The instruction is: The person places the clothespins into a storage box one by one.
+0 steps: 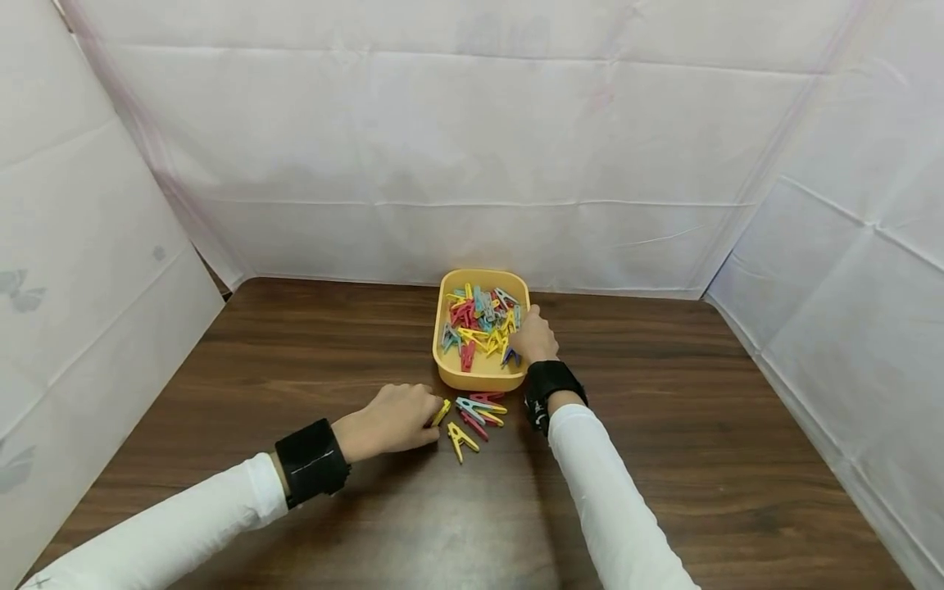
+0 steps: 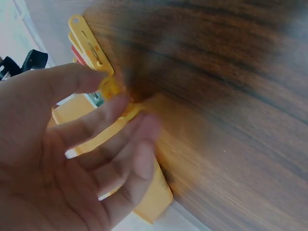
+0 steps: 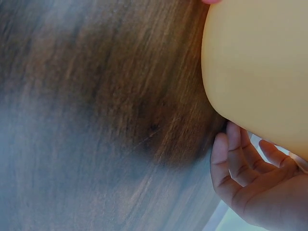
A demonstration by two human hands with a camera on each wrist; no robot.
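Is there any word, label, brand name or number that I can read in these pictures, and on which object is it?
None: no readable text in any view.
The yellow tub, the clothes pegs inside it and the black wristbands show no lettering.
Faint grey marks on the white sheet at the left are shapes, not letters.
Both wrist views are too blurred for small print.

The table (image 1: 664, 459) is dark wood-grain with a soft sheen; the yellow tray (image 1: 479, 378) and pegs (image 1: 472, 414) look like smooth plastic.
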